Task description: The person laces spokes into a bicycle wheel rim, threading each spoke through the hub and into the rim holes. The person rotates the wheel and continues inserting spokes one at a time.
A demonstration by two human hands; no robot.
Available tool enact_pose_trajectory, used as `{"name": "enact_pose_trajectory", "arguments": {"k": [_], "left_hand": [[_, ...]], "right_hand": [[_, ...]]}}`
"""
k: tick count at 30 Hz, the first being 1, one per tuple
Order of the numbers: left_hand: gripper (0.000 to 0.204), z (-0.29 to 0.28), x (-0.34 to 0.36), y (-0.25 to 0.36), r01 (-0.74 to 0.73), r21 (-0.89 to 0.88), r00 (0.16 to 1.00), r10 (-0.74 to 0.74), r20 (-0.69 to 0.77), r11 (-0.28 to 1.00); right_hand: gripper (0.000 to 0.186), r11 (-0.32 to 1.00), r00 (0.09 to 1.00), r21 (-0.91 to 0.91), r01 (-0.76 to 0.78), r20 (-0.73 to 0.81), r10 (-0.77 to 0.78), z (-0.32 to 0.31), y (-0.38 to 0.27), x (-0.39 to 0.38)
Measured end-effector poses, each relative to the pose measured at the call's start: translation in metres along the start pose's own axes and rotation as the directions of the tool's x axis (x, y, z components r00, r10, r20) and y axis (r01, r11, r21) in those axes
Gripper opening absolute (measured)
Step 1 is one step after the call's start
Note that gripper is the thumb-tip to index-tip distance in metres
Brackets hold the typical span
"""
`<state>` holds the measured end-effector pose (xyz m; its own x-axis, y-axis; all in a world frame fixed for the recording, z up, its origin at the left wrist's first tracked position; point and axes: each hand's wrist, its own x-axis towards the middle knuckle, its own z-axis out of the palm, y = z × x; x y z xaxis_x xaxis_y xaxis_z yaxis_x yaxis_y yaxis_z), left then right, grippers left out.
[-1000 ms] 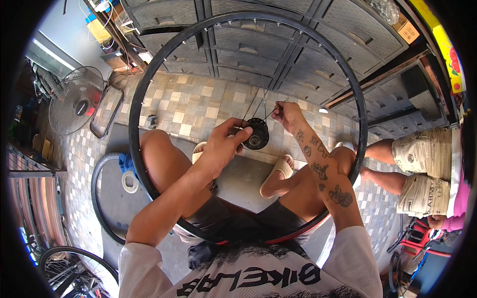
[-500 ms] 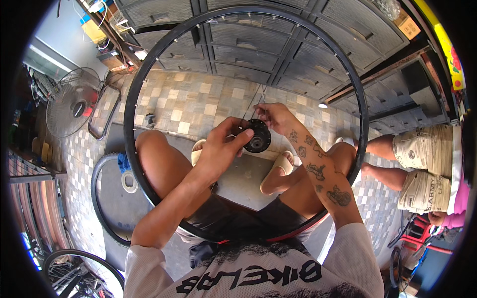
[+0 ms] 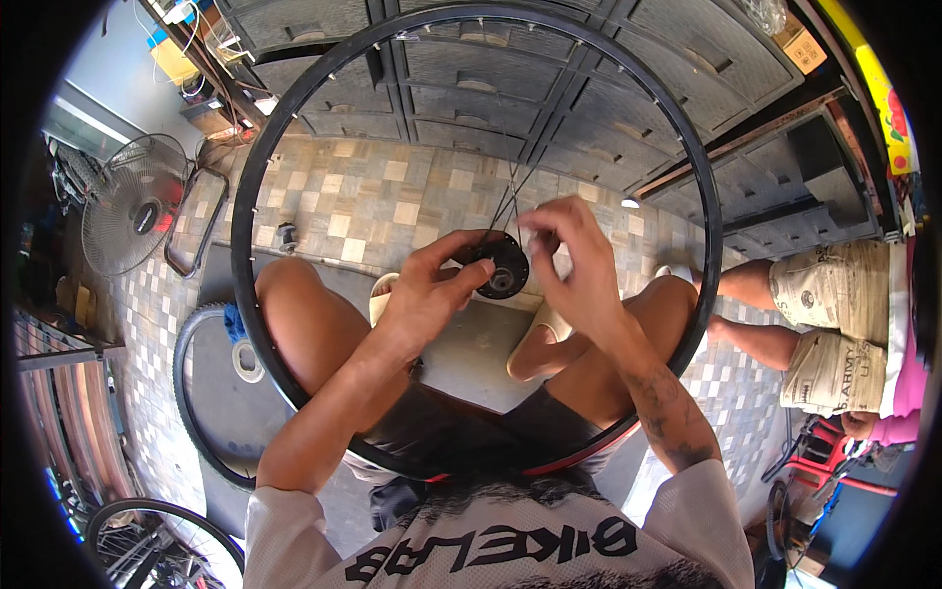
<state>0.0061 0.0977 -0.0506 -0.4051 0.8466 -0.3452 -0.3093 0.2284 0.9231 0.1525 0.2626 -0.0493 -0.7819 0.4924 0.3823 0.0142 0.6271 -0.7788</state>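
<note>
My left hand (image 3: 432, 290) grips a black wheel hub (image 3: 508, 275), thumb on its face. Several thin spokes (image 3: 504, 208) run from the hub up toward the rim. My right hand (image 3: 574, 265) is just right of the hub beside the spokes, fingers curved and partly blurred; whether they hold a spoke I cannot tell. A large black wheel rim (image 3: 705, 245) with small eyelets encircles both hands and rests across my lap.
Grey drawer cabinets (image 3: 471, 79) line the back. On the left are a fan (image 3: 123, 206), a tire (image 3: 186, 412) on a dark mat and a spoked wheel (image 3: 147, 506). A person's legs (image 3: 736, 344) are at right, near a red stool (image 3: 814, 447).
My right hand has come down and turned beside the hub, its fingers now nearer me. The spokes above the hub have shifted. My left hand and hub moved slightly left; the rim tilted slightly.
</note>
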Motion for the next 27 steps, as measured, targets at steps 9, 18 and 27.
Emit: {"name": "enact_pose_trajectory", "arguments": {"k": [9,18,27], "left_hand": [[0.047,-0.001,0.001,-0.003,0.036,-0.005,0.998,-0.035,0.057,0.999],[0.06,0.002,0.004,-0.006,0.004,-0.007,0.999,-0.004,-0.043,1.0],[0.043,0.004,0.003,0.001,0.166,-0.135,0.986,-0.167,0.004,0.977]], "right_hand": [[0.029,0.886,0.907,-0.199,0.419,0.139,-0.397,0.003,-0.023,0.002],[0.025,0.759,0.759,-0.024,0.651,0.032,-0.65,-0.041,-0.117,-0.024],[0.021,0.904,0.787,0.218,0.369,-0.59,-0.179,-0.09,-0.083,0.022]]}}
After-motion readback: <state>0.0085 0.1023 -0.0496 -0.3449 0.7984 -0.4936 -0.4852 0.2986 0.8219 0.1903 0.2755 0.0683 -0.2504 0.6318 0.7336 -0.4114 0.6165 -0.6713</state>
